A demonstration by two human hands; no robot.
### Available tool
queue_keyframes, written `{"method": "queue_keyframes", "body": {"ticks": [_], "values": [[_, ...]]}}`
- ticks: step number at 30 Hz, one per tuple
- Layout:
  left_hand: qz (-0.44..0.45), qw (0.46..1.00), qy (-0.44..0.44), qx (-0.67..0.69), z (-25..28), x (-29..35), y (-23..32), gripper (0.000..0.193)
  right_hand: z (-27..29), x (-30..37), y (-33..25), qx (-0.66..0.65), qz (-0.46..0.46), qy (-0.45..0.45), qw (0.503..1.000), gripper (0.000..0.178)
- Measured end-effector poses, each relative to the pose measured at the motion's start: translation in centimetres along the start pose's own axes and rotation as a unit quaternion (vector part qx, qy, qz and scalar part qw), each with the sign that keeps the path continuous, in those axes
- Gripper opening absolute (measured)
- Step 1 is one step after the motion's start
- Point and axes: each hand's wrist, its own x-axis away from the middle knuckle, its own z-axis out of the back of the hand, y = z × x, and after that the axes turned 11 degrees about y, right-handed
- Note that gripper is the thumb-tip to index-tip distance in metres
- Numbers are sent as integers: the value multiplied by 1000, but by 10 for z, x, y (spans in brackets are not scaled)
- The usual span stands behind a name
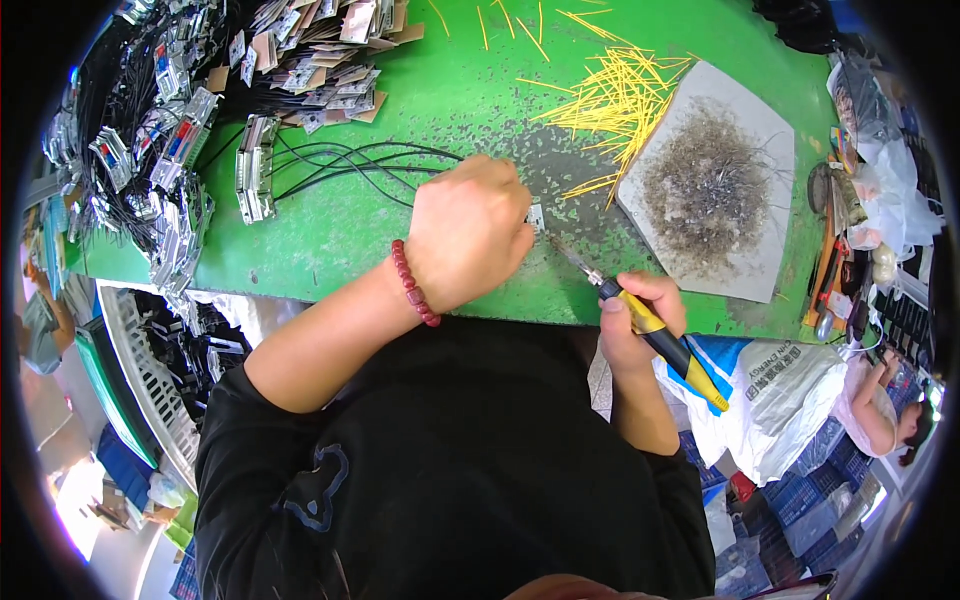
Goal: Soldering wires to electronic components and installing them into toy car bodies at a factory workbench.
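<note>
My left hand point(470, 232), a red bead bracelet at its wrist, is closed over the ends of several thin black cables point(345, 165). These cables run left to a silver metal connector strip point(257, 168) lying on the green table. Past my left fingertips pokes a small pale plate point(536, 217), mostly hidden by the hand. In my right hand point(645, 322) is a soldering iron point(650, 325) with a yellow and black handle, gripped like a pen. Its tip points up and left, close to the small plate; whether they touch I cannot tell.
Loose yellow sticks of wire point(625, 100) lie at the far right, beside a grey board point(700, 255) heaped with dark scraps. Bundles of cabled connectors point(175, 150) crowd the left side. Tools point(825, 265) line the right edge, and a white sack point(770, 400) hangs below it.
</note>
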Motion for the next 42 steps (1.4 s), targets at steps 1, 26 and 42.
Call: {"method": "queue_keyframes", "body": {"ticks": [1,26,42], "values": [[-1,1000,0,0,0,0,0,15,1,1,2,-2,10,-7,1000,22],[-3,1000,-6,4,1,0,0,15,6,-18,-6,-24,23,-151,988,25],[-4,1000,1,8,0,1,0,15,6,-12,-4,-13,29,-138,990,26]]}}
